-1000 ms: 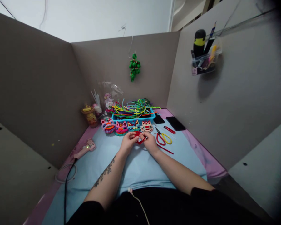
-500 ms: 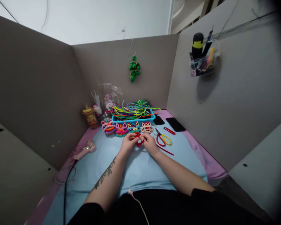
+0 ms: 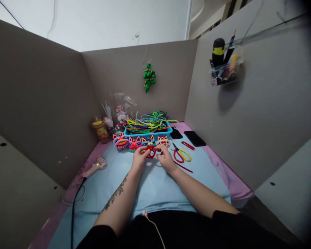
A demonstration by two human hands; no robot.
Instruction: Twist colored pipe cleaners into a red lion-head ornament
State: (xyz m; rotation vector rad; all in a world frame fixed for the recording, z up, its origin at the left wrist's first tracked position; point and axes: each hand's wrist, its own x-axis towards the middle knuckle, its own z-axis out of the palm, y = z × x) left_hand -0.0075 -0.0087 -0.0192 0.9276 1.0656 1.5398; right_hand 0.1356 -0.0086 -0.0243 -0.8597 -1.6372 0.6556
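Note:
Over the blue cloth, my left hand [image 3: 140, 157] pinches a bent red pipe-cleaner shape [image 3: 151, 152] with openings in it. At the shape's right edge is my right hand [image 3: 166, 159], its fingers curled in on it; the exact fingertip contact is too small to make out. Just behind my hands stands a row of several pipe-cleaner animal heads, among them a purple and orange one [image 3: 120, 141] and a cream one [image 3: 163, 141]. Right of my right hand lie a loose red pipe cleaner [image 3: 183, 167] and scissors [image 3: 181, 155] with one red and one yellow handle.
A blue basket [image 3: 148, 134] of colourful pipe cleaners stands at the back. A pink glue gun [image 3: 95, 167] with a black cord lies left. Right are a red-handled tool [image 3: 188, 145] and a dark phone [image 3: 194, 138]. Grey panels enclose the table; a clear holder [image 3: 224, 74] hangs right.
The red shape has shifted slightly left and up with my left hand and shows more openly. My right hand's fingers have moved apart a little from my left ones.

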